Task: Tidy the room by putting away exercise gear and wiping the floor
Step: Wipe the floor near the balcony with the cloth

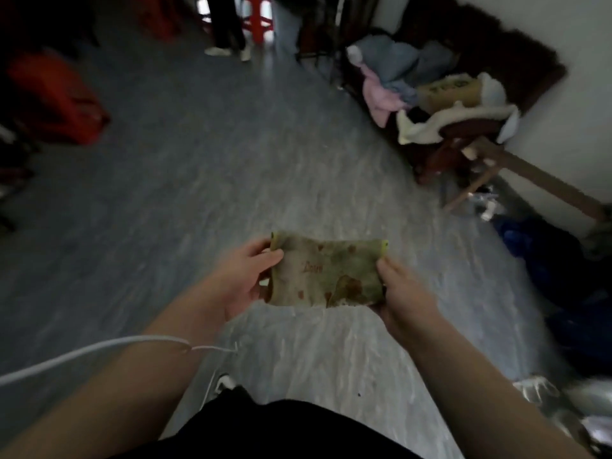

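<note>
A stained yellow-green cloth (326, 270) with red lettering is stretched out flat between both hands, above the grey floor (205, 167). My left hand (246, 279) grips its left edge, thumb on top and fingers underneath. My right hand (402, 293) pinches the right edge the same way. The cloth is folded into a small rectangle and hangs in the air in front of my body.
A chair (463, 140) piled with clothes and a white blanket stands at the right by the wall. A red bag (56, 97) lies at the left. A person's legs (228, 31) and a red stool (256, 18) are far ahead. Dark blue fabric (556, 260) lies at the right.
</note>
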Available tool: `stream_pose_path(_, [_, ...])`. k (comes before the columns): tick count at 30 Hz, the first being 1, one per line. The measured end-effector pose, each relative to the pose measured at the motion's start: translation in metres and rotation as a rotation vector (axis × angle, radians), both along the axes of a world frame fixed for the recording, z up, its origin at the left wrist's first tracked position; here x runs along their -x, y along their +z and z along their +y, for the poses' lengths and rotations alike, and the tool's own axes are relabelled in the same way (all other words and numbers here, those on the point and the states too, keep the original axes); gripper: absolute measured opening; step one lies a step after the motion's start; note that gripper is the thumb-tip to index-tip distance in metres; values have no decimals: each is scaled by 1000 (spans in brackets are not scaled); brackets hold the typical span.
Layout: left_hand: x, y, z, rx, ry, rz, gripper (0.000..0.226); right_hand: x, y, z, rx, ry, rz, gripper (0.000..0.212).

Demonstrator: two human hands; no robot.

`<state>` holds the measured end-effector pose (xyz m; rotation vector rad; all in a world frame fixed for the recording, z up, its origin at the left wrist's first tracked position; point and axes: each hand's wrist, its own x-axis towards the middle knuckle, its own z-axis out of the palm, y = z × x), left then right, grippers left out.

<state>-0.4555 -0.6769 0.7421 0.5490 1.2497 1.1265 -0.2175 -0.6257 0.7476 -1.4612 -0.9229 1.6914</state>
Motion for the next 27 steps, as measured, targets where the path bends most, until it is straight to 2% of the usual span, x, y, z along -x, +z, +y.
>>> stream_pose_path(4, [88,-2,-23,-45,156,75,24,148,3,-8,-284,277,-228,26])
stream_pose_path(10, [237,-4,-49,-64,505,102,22,370,1,-38,-458,642,-272,25])
stream_pose_path(12, [286,-3,-53,-55,603,104,23,429,-3,-41,-455,732,-233,25])
stream_pose_path(14, [335,-2,-55,-43,643,54,29,477,-5,-37,-477,828,-186,33])
stream_pose_path(16, [381,1,-53,-40,619,-37,36,514,-2,-25,-498,889,-161,48])
stream_pose_path(19, [442,5,-42,-29,525,-99,37,566,-9,12,-446,881,-187,45])
stream_pose_path(22, [498,0,-21,23,480,-6,32,617,-15,57,-426,886,-216,42])
stream_pose_path(27, [590,-28,22,146,774,154,22,715,-11,137,-324,925,-97,45])
